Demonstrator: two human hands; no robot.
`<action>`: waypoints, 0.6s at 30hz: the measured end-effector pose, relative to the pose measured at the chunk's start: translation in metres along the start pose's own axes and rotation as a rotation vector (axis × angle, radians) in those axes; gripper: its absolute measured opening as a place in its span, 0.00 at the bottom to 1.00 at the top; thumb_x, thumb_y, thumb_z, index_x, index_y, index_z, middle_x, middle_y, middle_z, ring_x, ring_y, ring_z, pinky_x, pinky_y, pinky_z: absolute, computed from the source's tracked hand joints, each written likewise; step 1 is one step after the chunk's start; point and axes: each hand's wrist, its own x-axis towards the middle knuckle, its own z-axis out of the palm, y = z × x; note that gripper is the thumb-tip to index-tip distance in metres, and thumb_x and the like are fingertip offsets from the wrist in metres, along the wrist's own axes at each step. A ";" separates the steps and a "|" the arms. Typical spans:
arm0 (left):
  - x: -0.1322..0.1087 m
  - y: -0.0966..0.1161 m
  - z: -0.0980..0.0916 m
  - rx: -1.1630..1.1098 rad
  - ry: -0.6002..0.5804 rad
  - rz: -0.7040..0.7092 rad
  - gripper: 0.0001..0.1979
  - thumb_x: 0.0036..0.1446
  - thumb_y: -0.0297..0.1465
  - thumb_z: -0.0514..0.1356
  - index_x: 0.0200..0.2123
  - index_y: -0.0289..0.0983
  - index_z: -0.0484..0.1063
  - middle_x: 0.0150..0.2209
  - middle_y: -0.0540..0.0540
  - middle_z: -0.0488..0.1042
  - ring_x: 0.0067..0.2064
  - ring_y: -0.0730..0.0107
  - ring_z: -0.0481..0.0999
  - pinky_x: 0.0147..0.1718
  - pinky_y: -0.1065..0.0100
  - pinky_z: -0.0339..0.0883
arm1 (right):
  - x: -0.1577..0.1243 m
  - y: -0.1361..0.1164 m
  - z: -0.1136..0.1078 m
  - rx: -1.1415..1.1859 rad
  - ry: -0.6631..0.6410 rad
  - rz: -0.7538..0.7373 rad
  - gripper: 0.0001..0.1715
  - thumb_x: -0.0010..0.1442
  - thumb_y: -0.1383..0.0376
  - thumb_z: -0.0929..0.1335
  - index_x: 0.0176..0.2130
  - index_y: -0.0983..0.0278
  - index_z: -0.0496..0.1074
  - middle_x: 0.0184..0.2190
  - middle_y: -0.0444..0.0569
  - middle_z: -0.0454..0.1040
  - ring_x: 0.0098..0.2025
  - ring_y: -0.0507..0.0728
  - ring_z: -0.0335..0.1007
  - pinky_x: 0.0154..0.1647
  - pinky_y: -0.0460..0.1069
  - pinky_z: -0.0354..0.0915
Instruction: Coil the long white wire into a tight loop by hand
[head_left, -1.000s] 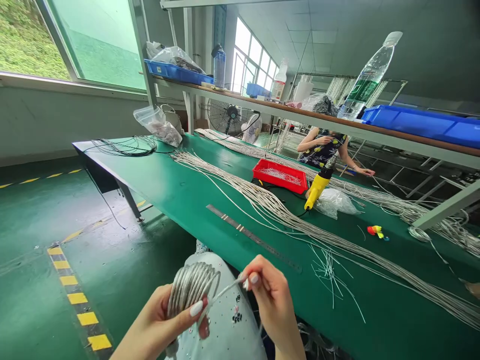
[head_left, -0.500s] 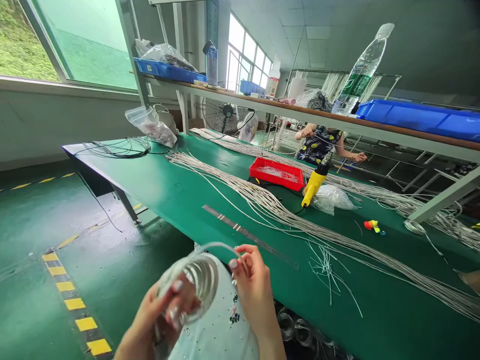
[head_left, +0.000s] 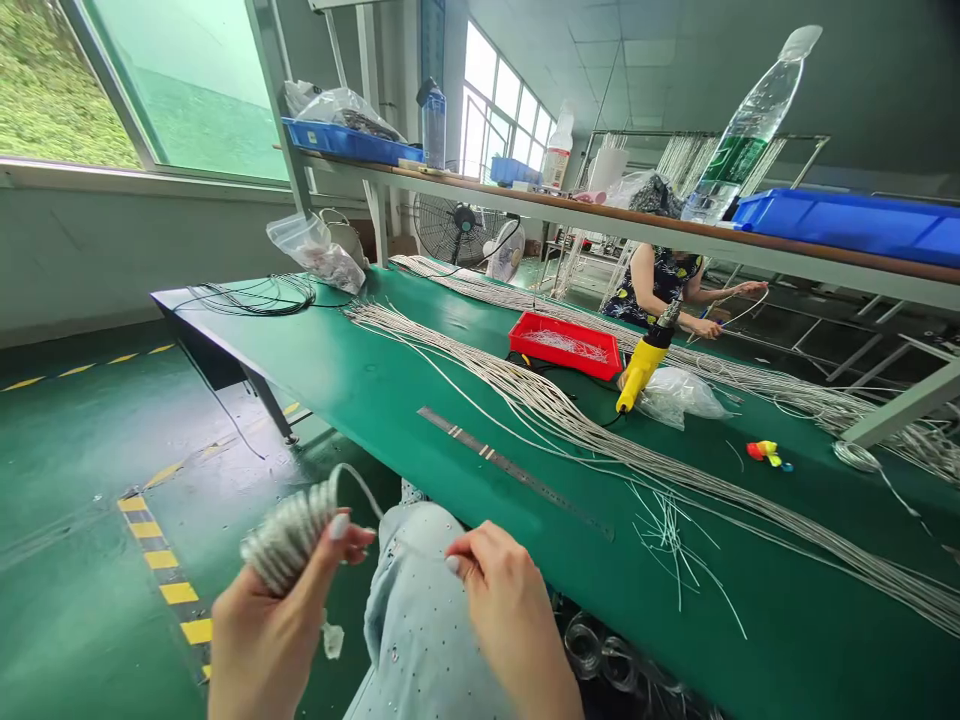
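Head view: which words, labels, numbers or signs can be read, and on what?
No text can be read.
Green label on the tall clear plastic bottle: too blurred.
Marks on the long grey metal ruler: too small.
Label on the white plastic bottle: too blurred.
The coil of pale wire in the left hand: no print shows.

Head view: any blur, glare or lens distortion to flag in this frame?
Head view: wide-angle stretch at the edges, so the bottle on the shelf leans hard; the far windows are blown out white; there is a soft sheen on the green table and no harsh shadows; the wire coil in the left hand looks slightly smeared, the rest is sharp enough.
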 end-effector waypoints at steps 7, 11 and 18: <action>-0.014 0.005 0.010 0.060 -0.559 -0.140 0.18 0.48 0.47 0.68 0.23 0.37 0.76 0.20 0.49 0.75 0.26 0.69 0.71 0.28 0.72 0.65 | -0.013 -0.005 -0.025 0.306 0.043 -0.225 0.18 0.69 0.57 0.63 0.30 0.60 0.72 0.28 0.44 0.71 0.32 0.53 0.67 0.28 0.46 0.55; -0.024 0.003 0.018 -0.175 -0.742 -0.338 0.21 0.45 0.48 0.70 0.25 0.35 0.75 0.17 0.46 0.75 0.23 0.71 0.69 0.26 0.72 0.64 | -0.007 -0.002 -0.016 0.435 0.218 -0.217 0.17 0.69 0.55 0.64 0.32 0.59 0.73 0.30 0.43 0.70 0.31 0.52 0.66 0.29 0.45 0.59; -0.030 0.009 0.036 -0.325 -0.628 -0.469 0.23 0.32 0.42 0.77 0.29 0.35 0.78 0.17 0.49 0.74 0.22 0.76 0.67 0.24 0.77 0.61 | 0.001 -0.005 -0.001 0.421 0.356 -0.130 0.16 0.71 0.56 0.60 0.37 0.60 0.71 0.43 0.51 0.71 0.49 0.58 0.70 0.46 0.50 0.68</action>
